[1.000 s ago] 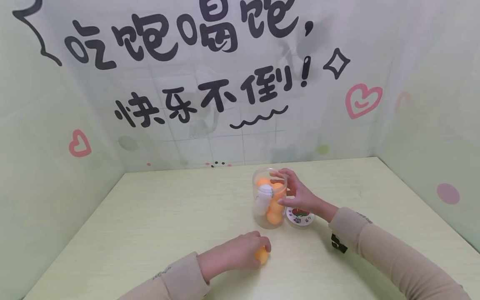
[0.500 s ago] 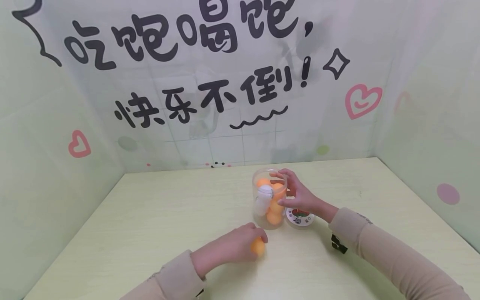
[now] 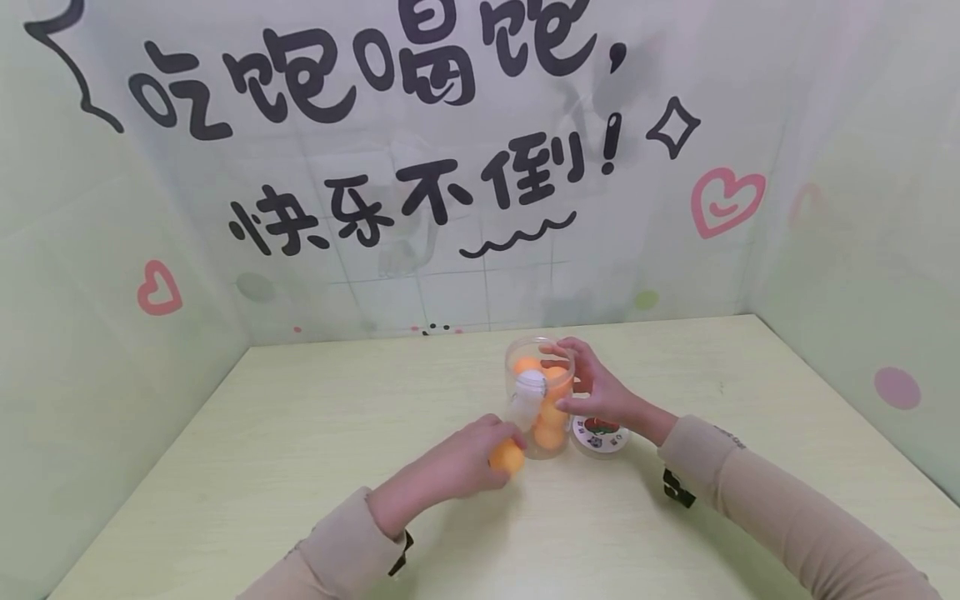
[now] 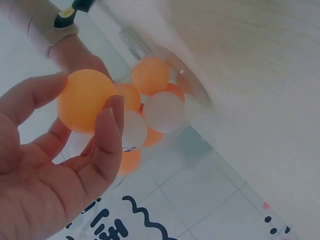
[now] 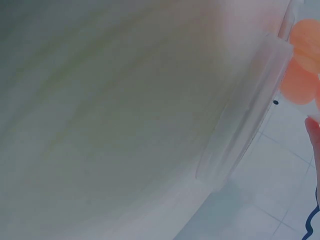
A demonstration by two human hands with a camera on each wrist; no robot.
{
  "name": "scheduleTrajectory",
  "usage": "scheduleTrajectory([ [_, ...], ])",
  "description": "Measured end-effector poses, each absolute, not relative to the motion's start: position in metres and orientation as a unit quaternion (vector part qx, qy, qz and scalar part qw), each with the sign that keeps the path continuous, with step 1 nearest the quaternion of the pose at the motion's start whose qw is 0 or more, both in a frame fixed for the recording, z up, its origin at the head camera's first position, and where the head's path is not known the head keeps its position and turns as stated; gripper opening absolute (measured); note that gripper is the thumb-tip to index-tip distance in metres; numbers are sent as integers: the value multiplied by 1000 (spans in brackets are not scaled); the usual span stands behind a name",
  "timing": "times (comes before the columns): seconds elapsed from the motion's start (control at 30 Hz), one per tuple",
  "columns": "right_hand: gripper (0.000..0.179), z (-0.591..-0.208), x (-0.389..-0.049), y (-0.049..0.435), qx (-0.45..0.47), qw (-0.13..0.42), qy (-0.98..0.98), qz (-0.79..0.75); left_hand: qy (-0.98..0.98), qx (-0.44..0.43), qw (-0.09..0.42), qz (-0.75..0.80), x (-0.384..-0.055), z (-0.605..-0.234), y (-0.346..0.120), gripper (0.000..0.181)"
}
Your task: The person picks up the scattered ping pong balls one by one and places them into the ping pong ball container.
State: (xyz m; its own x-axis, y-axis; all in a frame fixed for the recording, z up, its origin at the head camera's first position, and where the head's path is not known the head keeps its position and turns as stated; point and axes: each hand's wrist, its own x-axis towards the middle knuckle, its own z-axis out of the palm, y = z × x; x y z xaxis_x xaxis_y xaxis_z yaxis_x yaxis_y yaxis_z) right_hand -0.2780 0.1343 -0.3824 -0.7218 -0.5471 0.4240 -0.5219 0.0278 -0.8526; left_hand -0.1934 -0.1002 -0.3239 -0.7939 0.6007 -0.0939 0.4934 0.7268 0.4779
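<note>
Between thumb and fingers, my left hand (image 3: 468, 457) pinches an orange ping-pong ball (image 4: 86, 100), raised just in front of a clear plastic jar (image 3: 538, 450). Orange and white balls (image 4: 164, 112) fill much of the jar, which stands upright without its lid. My right hand (image 3: 600, 387) grips the jar's right side, thumb in front and fingers behind. Only a thumb or fingertip (image 5: 313, 137) of that hand shows at the edge of the right wrist view.
A round lid (image 3: 600, 435) with a printed label lies on the table (image 3: 360, 400) at the jar's right, beneath the right wrist. A printed curtain (image 3: 480, 292) rises behind the table, with side walls left and right.
My left hand has lifted the orange ping-pong ball off the tabletop and carried it up and slightly left, closer to the jar. The right hand and the jar stay in place.
</note>
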Motion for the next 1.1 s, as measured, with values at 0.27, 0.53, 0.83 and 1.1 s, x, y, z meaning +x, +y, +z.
scheduleTrajectory([
  [0.27, 70, -383, -278, 135, -374, 17, 712, -594, 916, 284, 101, 265, -199, -313, -104, 30],
  [0.53, 69, -383, -280, 135, -386, 1, 716, -581, 911, 268, 66, 307, -203, -298, -107, 31],
  [0.83, 68, -384, -280, 136, -384, 11, 715, -584, 914, 240, 24, 326, -211, -285, -103, 34],
  [1.1, 72, -383, -280, 137, -374, 18, 719, -586, 907, 220, 7, 358, -220, -274, -97, 44],
])
